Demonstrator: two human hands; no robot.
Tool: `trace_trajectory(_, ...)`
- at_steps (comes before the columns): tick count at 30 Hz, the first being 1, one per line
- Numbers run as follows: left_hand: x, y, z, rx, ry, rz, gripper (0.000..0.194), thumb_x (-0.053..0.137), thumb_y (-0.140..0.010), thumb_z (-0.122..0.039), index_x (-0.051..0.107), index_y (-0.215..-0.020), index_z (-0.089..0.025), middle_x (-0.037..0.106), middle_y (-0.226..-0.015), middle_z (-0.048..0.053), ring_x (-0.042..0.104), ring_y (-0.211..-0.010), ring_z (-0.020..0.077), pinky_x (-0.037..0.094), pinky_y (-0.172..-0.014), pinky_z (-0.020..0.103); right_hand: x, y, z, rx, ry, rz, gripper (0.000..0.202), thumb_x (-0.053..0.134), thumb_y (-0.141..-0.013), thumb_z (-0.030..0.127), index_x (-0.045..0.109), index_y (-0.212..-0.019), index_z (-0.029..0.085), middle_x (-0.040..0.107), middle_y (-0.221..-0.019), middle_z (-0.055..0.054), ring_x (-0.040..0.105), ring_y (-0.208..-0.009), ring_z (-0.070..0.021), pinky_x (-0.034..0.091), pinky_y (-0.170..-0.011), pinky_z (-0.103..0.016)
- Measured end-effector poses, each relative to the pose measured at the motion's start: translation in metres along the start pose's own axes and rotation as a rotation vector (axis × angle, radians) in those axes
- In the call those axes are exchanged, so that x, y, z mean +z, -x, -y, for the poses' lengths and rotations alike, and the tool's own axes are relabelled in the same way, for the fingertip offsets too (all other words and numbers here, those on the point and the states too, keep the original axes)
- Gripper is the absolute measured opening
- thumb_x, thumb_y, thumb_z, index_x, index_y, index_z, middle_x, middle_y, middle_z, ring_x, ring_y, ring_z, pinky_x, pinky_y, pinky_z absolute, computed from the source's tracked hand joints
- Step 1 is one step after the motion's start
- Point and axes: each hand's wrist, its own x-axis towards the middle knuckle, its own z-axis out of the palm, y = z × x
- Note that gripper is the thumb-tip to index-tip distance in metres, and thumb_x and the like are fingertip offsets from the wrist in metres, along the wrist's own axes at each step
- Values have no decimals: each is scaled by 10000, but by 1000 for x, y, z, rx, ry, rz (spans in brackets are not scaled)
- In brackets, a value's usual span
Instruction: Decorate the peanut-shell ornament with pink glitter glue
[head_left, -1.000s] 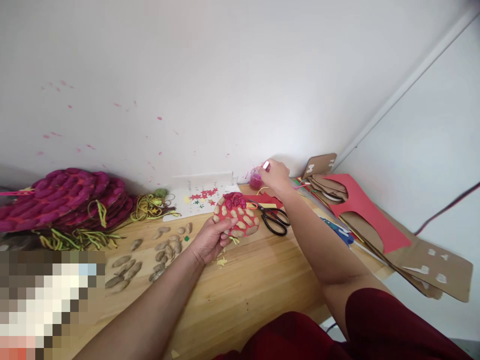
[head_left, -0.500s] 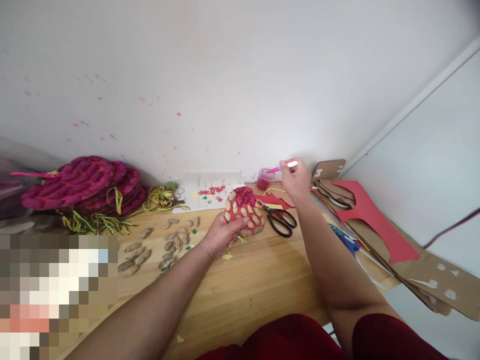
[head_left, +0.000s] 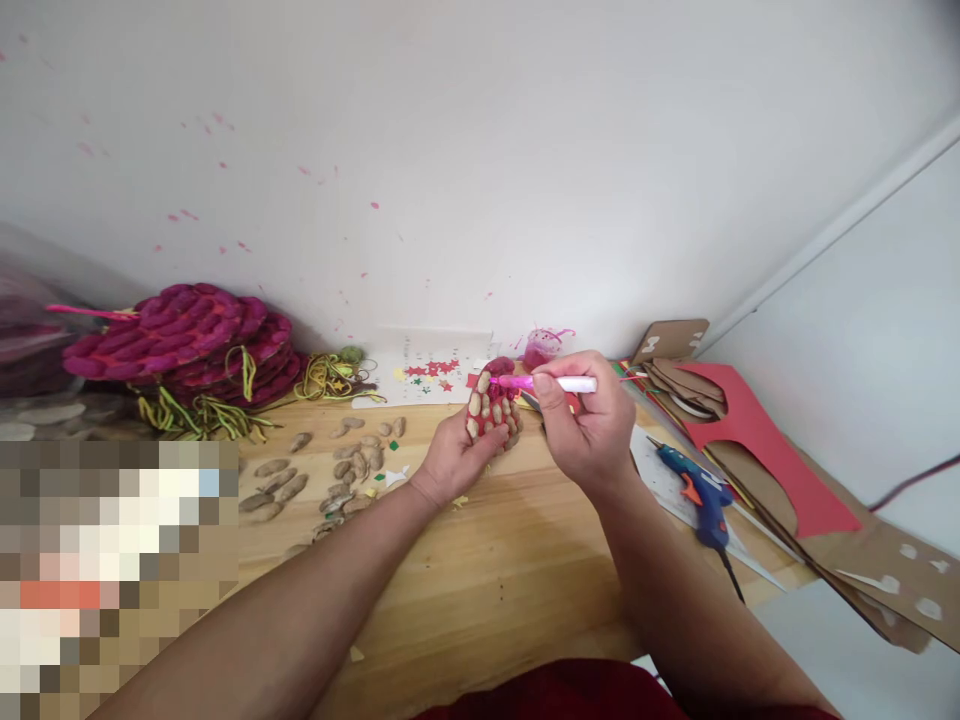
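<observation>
My left hand (head_left: 459, 455) grips a small red disc covered with peanuts (head_left: 495, 412), tilted up above the table. Its upper peanuts are painted magenta; the lower ones are bare. In my right hand (head_left: 592, 425) is a paintbrush (head_left: 566, 383) with a white handle and a magenta-coated front end. The brush tip meets the disc at its upper peanuts. Behind my right hand stands a clear cup of magenta paint (head_left: 541, 347), partly covered. Black scissors, mostly hidden by my right hand, lie beside the disc.
Magenta peanut discs (head_left: 187, 340) are stacked at left beside yarn (head_left: 330, 375). Loose peanuts (head_left: 352, 465) lie on the wooden table (head_left: 480, 600). Paper stars (head_left: 442, 369) rest on white paper. At right are a blue glue gun (head_left: 701, 490), red card (head_left: 772, 450) and cardboard (head_left: 892, 570).
My right hand has brought the paintbrush from the paint cup left and down onto the peanut disc. My left hand has turned the disc more edge-on. The view has shifted, showing the glue gun more fully.
</observation>
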Motion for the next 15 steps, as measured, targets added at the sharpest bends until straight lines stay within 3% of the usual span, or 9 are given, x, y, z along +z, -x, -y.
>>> trace_trajectory(4, 0, 2, -4, 8, -45, -11, 131, 771, -800, -315, 764, -860, -199, 749, -861, 44, 653, -835, 233, 504, -861, 329, -1, 3, -1, 11, 13, 27, 25, 641, -951, 249, 632, -927, 247, 693, -838, -14, 629, -730, -165, 514, -671, -328)
trace_trajectory(10, -1, 2, -1, 80, -97, 42, 228, 667, -900, -326, 751, -1067, -197, 772, -1015, 62, 678, -937, 233, 498, -918, 322, -1, 1, -5, 79, -53, 5, 61, 628, -966, 285, 625, -921, 244, 675, -809, -12, 612, -709, -163, 508, -650, -325)
trace_trajectory(15, -1, 2, -2, 81, -103, 42, 199, 670, -902, -315, 759, -1030, -191, 771, -999, 59, 673, -919, 224, 492, -898, 308, -2, -1, -15, 136, -61, 9, 107, 630, -967, 320, 617, -906, 232, 643, -773, 5, 574, -676, -145, 472, -635, -306)
